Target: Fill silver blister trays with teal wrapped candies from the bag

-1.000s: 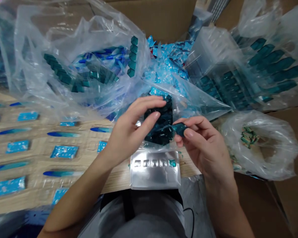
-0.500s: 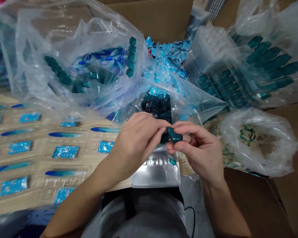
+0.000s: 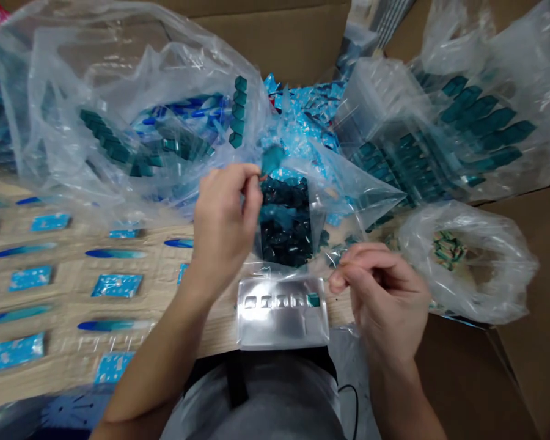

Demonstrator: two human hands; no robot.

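Observation:
Above a bin of dark teal translucent pieces (image 3: 286, 226), my left hand (image 3: 227, 220) pinches a blurred teal piece (image 3: 272, 160) at its fingertips. My right hand (image 3: 387, 305) is closed in a pinch to the right of a metallic-looking tray (image 3: 282, 327); whatever lies between its fingertips is too small to make out. Across the tray runs a row of small square slots, the rightmost bearing a teal block (image 3: 313, 299). Neither hand touches the tray.
Clear packs with blue-tipped sticks (image 3: 114, 253) and blue sachets (image 3: 117, 285) cover the left table. Behind are a large plastic bag (image 3: 132, 55), a blue sachet heap (image 3: 297, 122) and teal strips (image 3: 486, 116). An open bag (image 3: 504, 269) stands right.
My hands have moved apart from the dark teal piece they both held. The left went up and left with a teal piece; the right moved down and right, uncovering the bin and tray.

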